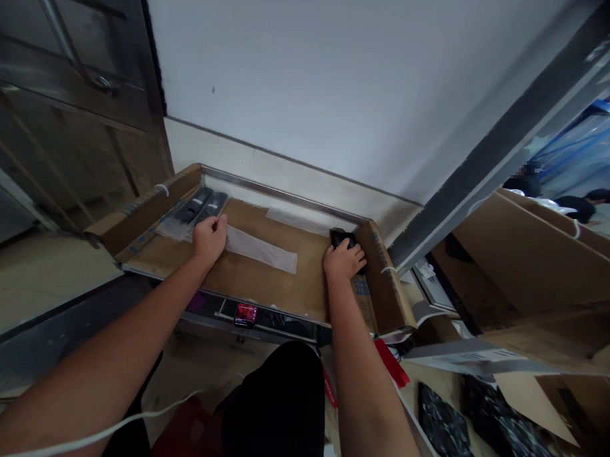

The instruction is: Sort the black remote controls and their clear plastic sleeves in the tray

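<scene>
Pale wall panel (pixel 315 75) fills the far side. Below it, a work surface lined with brown cardboard (pixel 263 290), edged left and right by raised cardboard flaps. At its left end, dark items in clear bags (pixel 200 205) lie side by side; film looks slick and thin, contents probably firmer, best lifted by the body rather than the loose bag ends. Across the middle, a translucent sleeve (pixel 267 252), flat, slanting toward the near right. Left hand (pixel 209 240) has its fingers curled closed at the sleeve's left end, apparently pinching it, though the contact itself is hidden. Judged very light, limp, inclined to slide or crease; an edge or corner between thumb and forefinger should serve. A similar pale strip (pixel 298 221) lies behind. Far right corner: black items (pixel 341 238), largely covered by the right hand (pixel 344 260), its fingers bent over them; cannot tell whether it grips or merely rests. Their weight and stiffness unclear. Smallest: a lit screen (pixel 244 314) just below the near edge.
</scene>
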Motion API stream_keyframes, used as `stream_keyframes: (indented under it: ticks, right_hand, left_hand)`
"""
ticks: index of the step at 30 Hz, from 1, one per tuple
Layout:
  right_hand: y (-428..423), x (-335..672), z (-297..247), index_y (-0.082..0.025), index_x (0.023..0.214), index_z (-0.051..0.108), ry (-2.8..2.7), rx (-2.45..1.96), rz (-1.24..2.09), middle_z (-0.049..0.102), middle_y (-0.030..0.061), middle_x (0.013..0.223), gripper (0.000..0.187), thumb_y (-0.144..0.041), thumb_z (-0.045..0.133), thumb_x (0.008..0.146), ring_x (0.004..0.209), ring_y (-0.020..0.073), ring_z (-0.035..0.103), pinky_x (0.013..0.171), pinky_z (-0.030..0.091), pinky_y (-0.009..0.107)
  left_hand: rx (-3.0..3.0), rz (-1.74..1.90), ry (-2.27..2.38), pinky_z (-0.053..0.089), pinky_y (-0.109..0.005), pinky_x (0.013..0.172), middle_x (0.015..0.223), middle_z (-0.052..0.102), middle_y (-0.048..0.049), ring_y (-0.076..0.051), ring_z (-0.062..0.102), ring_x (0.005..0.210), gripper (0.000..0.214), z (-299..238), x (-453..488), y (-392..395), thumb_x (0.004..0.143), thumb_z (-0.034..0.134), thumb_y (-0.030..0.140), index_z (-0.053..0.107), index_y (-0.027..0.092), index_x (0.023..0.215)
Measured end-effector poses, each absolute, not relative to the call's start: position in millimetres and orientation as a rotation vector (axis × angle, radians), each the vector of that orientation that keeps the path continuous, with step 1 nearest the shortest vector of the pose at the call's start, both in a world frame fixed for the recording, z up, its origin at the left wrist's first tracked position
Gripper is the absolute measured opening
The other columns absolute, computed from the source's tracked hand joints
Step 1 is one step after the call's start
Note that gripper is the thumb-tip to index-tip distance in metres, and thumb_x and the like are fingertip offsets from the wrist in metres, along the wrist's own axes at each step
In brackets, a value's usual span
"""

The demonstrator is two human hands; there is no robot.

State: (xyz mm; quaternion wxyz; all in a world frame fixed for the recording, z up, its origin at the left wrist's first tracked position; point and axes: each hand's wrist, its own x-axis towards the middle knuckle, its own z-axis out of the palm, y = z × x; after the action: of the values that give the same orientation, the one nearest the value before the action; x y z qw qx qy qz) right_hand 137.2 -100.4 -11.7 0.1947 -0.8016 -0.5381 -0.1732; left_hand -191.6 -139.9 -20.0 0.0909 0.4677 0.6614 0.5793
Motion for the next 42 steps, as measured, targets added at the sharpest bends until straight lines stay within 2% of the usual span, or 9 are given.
stream_keyframes:
  ticks: [4, 10, 15, 21, 23, 29, 33, 38, 42]
  right_hand:
    - [-97, 136, -6, -0.015, 0.139, 0.056, -1.505, -2.373, -0.394, 0.053, 0.0271, 0.134, 0.051, -0.038, 0.055, 0.094, 0.119, 0.0402, 0.048, 0.096, 0.036, 0.056]
    - [-101, 137, 11, -0.018, 0.127, 0.064, -1.531, -2.538, -0.209, 0.051, 0.0275, 0.135, 0.048, -0.049, 0.057, 0.091, 0.123, 0.0426, 0.048, 0.096, 0.038, 0.059]
    - [-102, 141, 27, -0.021, 0.135, 0.056, -1.599, -2.662, -0.013, 0.046, 0.0272, 0.14, 0.062, -0.059, 0.061, 0.086, 0.128, 0.0435, 0.047, 0.095, 0.041, 0.058]
    - [-110, 142, 53, -0.015, 0.144, 0.041, -1.528, -2.737, 0.27, 0.044, 0.0315, 0.142, 0.097, -0.066, 0.076, 0.07, 0.133, 0.0442, 0.048, 0.096, 0.047, 0.054]
    - [-115, 142, 59, -0.014, 0.146, 0.04, -1.528, -2.749, 0.322, 0.045, 0.0324, 0.142, 0.101, -0.065, 0.078, 0.067, 0.133, 0.0445, 0.049, 0.095, 0.049, 0.054]
    - [-128, 141, 57, -0.012, 0.146, 0.04, -1.541, -2.781, 0.221, 0.046, 0.0336, 0.139, 0.099, -0.063, 0.076, 0.069, 0.128, 0.0441, 0.051, 0.089, 0.051, 0.053]
    - [-136, 139, 37, -0.01, 0.141, 0.049, -1.65, -2.744, -0.1, 0.049, 0.0326, 0.135, 0.067, -0.05, 0.06, 0.088, 0.122, 0.0431, 0.053, 0.085, 0.048, 0.054]
    - [-133, 141, 9, -0.005, 0.14, 0.053, -1.78, -2.533, -0.407, 0.051, 0.0311, 0.136, 0.054, -0.037, 0.044, 0.097, 0.124, 0.0413, 0.049, 0.094, 0.043, 0.055]
    - [-108, 145, 2, -0.009, 0.148, 0.047, -1.879, -2.373, -0.377, 0.045, 0.0292, 0.148, 0.058, -0.034, 0.043, 0.095, 0.135, 0.0418, 0.043, 0.105, 0.036, 0.057]
  left_hand:
    - [1.405, 1.701, 1.999, 0.028, -0.028, 0.059, 0.056, 0.048, 0.0022, -0.014, 0.044, 0.06, 0.039, -21, -192, -139, 0.092, 0.051, 0.043, 0.055, 0.019, 0.061]
    - [1.415, 1.743, 1.959, 0.027, -0.029, 0.059, 0.055, 0.046, 0.0022, -0.014, 0.043, 0.058, 0.04, -23, -192, -138, 0.092, 0.051, 0.042, 0.054, 0.019, 0.059]
    - [1.396, 1.746, 1.932, 0.028, -0.029, 0.058, 0.054, 0.044, 0.0025, -0.014, 0.042, 0.058, 0.04, -23, -192, -138, 0.092, 0.052, 0.041, 0.052, 0.02, 0.058]
    - [1.411, 1.758, 1.934, 0.027, -0.029, 0.058, 0.053, 0.043, 0.0028, -0.014, 0.041, 0.057, 0.04, -22, -192, -138, 0.091, 0.052, 0.04, 0.051, 0.02, 0.057]
    - [1.419, 1.757, 1.945, 0.026, -0.03, 0.058, 0.053, 0.043, 0.0026, -0.014, 0.041, 0.057, 0.04, -22, -192, -138, 0.091, 0.052, 0.041, 0.05, 0.02, 0.056]
    - [1.446, 1.737, 1.934, 0.028, -0.03, 0.059, 0.055, 0.047, 0.0017, -0.014, 0.043, 0.058, 0.04, -24, -193, -138, 0.091, 0.05, 0.044, 0.053, 0.02, 0.059]
    - [1.432, 1.729, 1.961, 0.027, -0.03, 0.059, 0.055, 0.047, 0.0016, -0.014, 0.043, 0.058, 0.04, -24, -193, -138, 0.09, 0.05, 0.043, 0.052, 0.02, 0.058]
    - [1.452, 1.72, 1.953, 0.028, -0.03, 0.059, 0.055, 0.047, 0.0014, -0.015, 0.044, 0.059, 0.04, -25, -193, -137, 0.091, 0.05, 0.045, 0.054, 0.02, 0.059]
    - [1.461, 1.703, 1.968, 0.028, -0.03, 0.059, 0.055, 0.046, 0.002, -0.015, 0.043, 0.058, 0.04, -23, -192, -138, 0.09, 0.05, 0.045, 0.052, 0.021, 0.058]
